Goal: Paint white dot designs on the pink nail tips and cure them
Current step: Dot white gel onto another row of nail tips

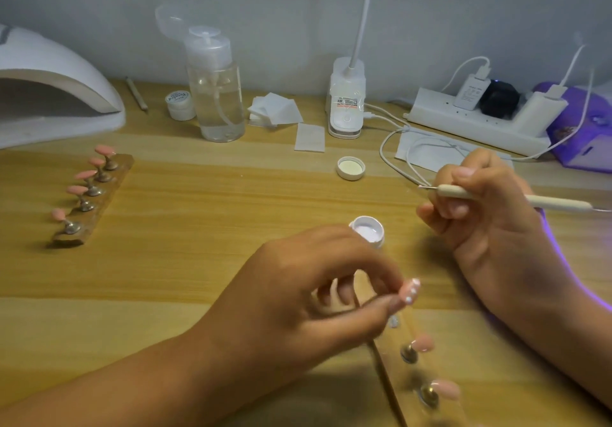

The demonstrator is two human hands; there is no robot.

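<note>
Pink plastic white-dotted nail tip (410,290) | left hand (298,291) fingers (374,310) pinch it | right hand (490,218) fingers clamped on cream dotting pen (549,202) | step: dotting, looks done | next: reseat without smearing

pale grey wall (298,2); light wooden desk (198,261); white lamp neck (362,12)

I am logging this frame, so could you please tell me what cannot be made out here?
Head view:
Stand of the dotted nail tip: hidden by the left hand holding it.
Near holder strip: blurred, cut off by the bottom edge; tip count unclear.
Dotting tool in the right hand: point too small to show paint.
Small jar: label too small to read.
</note>
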